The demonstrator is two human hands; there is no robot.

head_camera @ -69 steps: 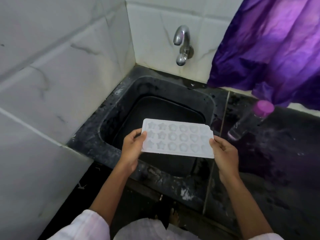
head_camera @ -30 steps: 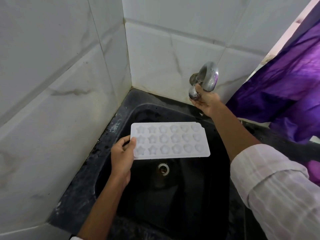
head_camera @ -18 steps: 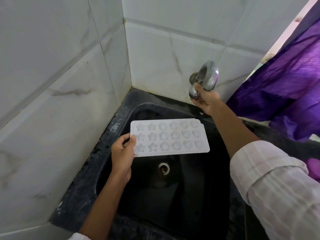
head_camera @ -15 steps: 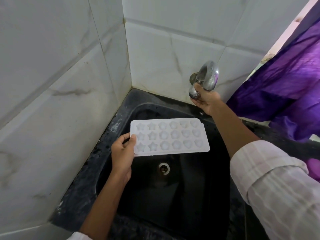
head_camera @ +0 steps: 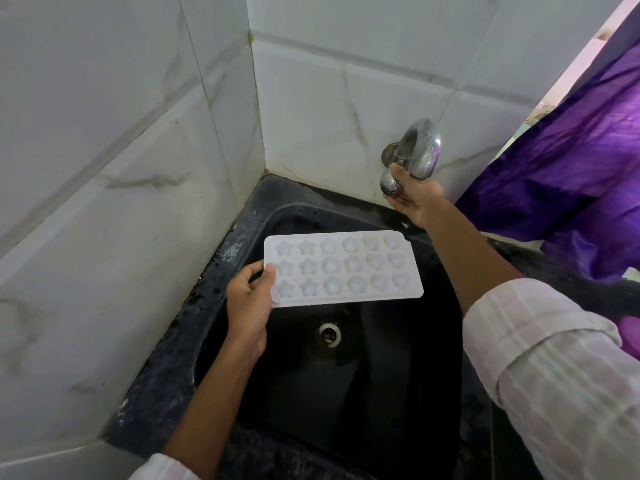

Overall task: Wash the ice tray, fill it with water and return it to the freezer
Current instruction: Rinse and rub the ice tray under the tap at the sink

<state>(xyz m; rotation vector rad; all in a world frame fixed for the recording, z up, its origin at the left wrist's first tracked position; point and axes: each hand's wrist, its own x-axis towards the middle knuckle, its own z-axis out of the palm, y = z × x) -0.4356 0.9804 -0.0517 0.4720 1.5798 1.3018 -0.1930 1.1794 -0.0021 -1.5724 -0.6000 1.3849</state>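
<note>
A white ice tray (head_camera: 343, 268) with star, flower and heart moulds hovers level over the black sink (head_camera: 242, 223). My left hand (head_camera: 249, 299) pinches its left end, thumb on top. My right hand (head_camera: 412, 195) reaches up to the chrome tap (head_camera: 420, 150) on the back wall, its fingers curled round the tap's knob below the spout. No water shows at the spout. The tray's right end lies below and left of the tap.
White marble tiles close in the left and back. The sink's drain (head_camera: 329, 334) sits below the tray. A purple curtain (head_camera: 571, 188) hangs at the right over the dark counter (head_camera: 581, 289). A pink bottle cap (head_camera: 630, 330) peeks behind my right sleeve.
My right hand has let go of the tray and taken hold of the tap knob. My left hand alone carries the tray, which moved slightly toward the tap. In the last half second nothing moved.
</note>
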